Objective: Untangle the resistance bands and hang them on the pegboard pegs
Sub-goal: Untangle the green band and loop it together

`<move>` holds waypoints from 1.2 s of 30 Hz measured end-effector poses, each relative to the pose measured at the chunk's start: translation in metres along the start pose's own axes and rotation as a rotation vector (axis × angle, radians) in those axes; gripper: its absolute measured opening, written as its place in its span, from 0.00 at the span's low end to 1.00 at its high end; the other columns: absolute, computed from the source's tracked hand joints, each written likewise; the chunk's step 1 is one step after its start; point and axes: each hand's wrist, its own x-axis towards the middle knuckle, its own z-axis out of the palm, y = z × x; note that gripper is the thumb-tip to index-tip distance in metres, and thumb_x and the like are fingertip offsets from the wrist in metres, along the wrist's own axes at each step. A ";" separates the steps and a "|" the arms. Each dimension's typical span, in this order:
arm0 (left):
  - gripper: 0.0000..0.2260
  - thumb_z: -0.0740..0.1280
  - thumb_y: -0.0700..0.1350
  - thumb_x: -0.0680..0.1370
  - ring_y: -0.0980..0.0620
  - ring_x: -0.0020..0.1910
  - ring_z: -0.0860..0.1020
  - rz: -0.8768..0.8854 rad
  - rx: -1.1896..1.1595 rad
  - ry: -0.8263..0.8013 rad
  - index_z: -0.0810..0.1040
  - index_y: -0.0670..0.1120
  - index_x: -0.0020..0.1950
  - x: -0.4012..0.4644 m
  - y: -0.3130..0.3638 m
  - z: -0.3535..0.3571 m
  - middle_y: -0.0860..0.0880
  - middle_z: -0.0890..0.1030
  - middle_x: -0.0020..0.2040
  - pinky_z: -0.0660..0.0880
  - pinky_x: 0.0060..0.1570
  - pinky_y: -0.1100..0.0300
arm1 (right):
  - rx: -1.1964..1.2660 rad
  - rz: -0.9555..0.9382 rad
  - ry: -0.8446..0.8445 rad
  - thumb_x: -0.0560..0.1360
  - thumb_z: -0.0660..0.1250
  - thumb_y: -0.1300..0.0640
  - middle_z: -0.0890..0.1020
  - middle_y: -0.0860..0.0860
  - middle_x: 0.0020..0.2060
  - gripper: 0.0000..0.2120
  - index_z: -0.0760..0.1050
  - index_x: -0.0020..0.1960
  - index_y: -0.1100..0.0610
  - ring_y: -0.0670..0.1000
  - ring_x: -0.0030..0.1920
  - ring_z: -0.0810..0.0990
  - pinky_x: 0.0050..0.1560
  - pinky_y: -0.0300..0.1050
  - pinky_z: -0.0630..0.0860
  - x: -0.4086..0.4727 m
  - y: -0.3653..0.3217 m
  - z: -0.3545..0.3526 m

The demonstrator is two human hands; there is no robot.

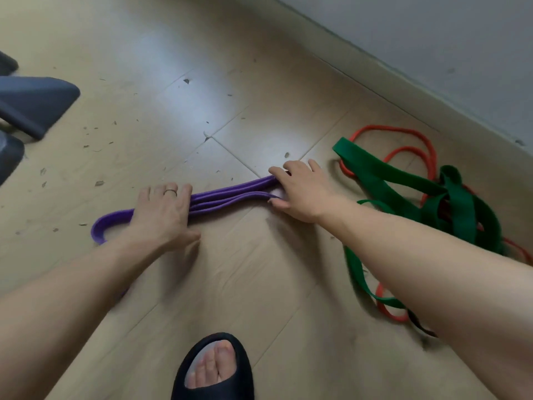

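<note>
Purple resistance band (pixel 230 194) on the wooden floor (pixel 259 284), folded into several strands lying side by side between the two hands, with one loop end curling out past the left wrist.

Left hand (pixel 164 212), ring on one finger, laid palm down over the strands; fingers fairly straight and spread, thumb out to the side on the floor. Pressing rather than gripping, as far as can be seen.

Right hand (pixel 300 192) at the far end of the folded strands; forefinger stretched along the upper strands, thumb under the lower ones, other fingers extended toward the floor seam. Whether anything is actually pinched cannot be told.

Green resistance band (pixel 375 171), wide and flat, heaped just beyond the right forearm, wound together with a thin orange resistance band (pixel 403 129) whose loops reach toward the wall (pixel 432 39). Both still knotted up, well apart from the purple one. A short piece of a dark strap beside the lower orange loop, partly hidden by the forearm.

Black open-toe slipper (pixel 213 370) at the bottom edge, toes showing. Dark grey furniture base (pixel 34 105) at the left edge. Small scraps of debris scattered over the floor.
</note>
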 end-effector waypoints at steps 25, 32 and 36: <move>0.38 0.66 0.63 0.77 0.40 0.67 0.72 0.530 -0.188 0.247 0.54 0.46 0.79 -0.055 0.248 -0.147 0.41 0.71 0.70 0.69 0.68 0.47 | 0.649 0.621 0.378 0.75 0.68 0.49 0.80 0.51 0.43 0.09 0.75 0.47 0.55 0.55 0.43 0.77 0.42 0.48 0.74 -0.192 0.141 -0.123; 0.47 0.74 0.61 0.70 0.38 0.70 0.69 0.699 -0.439 0.352 0.53 0.54 0.82 -0.177 0.249 -0.301 0.42 0.66 0.74 0.68 0.70 0.48 | 1.081 0.638 0.700 0.79 0.66 0.48 0.72 0.50 0.28 0.19 0.68 0.32 0.52 0.54 0.35 0.73 0.40 0.49 0.68 -0.301 0.091 -0.266; 0.27 0.73 0.53 0.73 0.50 0.61 0.78 0.809 -0.726 0.288 0.72 0.50 0.69 -0.264 0.259 -0.352 0.50 0.80 0.62 0.72 0.65 0.55 | 1.211 0.591 0.853 0.79 0.66 0.52 0.71 0.50 0.28 0.19 0.67 0.31 0.53 0.54 0.35 0.72 0.41 0.50 0.68 -0.379 0.047 -0.329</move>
